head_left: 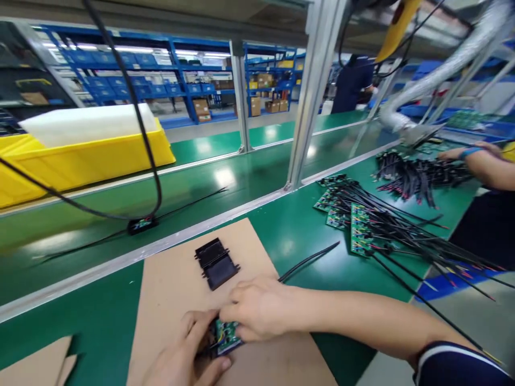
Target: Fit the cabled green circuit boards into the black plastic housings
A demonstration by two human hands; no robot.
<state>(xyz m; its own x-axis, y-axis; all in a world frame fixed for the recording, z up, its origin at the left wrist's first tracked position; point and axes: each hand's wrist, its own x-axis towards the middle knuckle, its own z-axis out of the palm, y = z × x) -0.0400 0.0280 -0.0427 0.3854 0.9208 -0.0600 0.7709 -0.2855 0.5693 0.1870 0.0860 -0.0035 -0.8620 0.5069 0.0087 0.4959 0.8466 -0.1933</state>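
A green circuit board (228, 333) with small components and coloured wires lies low over the cardboard sheet, with a dark edge, perhaps a casing, around it. My left hand (183, 348) grips its left side, thumb in front and fingers behind. From the right, my right hand (261, 308) has its bent fingers on the board's top and far edge, covering part of it. Just beyond my hands rests an open black plastic case (217, 262), its two halves spread flat. A black cable (309, 260) emerges from behind my right hand and runs rightward.
Beneath the work is a cardboard sheet (169, 300) on the green table. Boards with black cables (354, 220) are heaped at right, near a co-worker's arm (493, 169). A metal post (308, 102) rises at the table's back edge. A wired black box (141, 225) sits beyond it.
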